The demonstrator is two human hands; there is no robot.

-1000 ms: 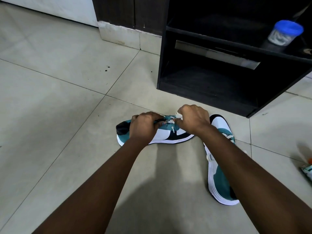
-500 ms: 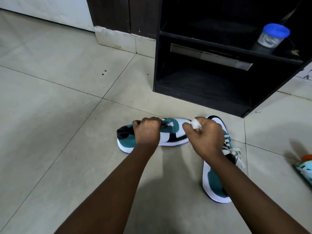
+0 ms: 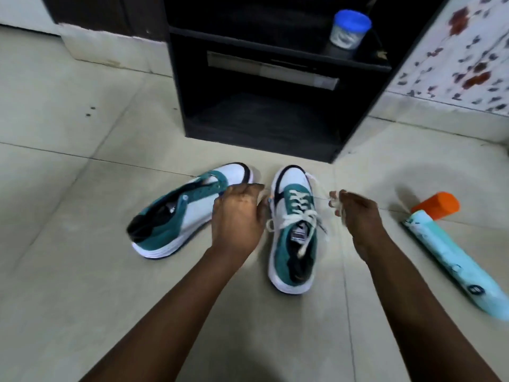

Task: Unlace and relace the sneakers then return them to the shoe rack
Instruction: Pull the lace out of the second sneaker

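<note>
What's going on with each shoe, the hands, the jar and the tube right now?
Left sneaker: on the floor, no lace showing.
Right sneaker: upright on the floor, laced and tied.
Left hand: fingers curled; what it holds is hidden.
Right hand: holds a bunched white lace.
Jar: on the rack shelf, blue lid on.
Tube: lying on the floor, orange cap on.

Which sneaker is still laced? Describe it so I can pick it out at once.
Start at the black shoe rack and look at the floor just before it, where two teal-and-white sneakers lie. The laced sneaker is the right one, between the two hands, toe toward the rack. White laces cross its top; the unlaced sneaker beside it shows none.
</note>
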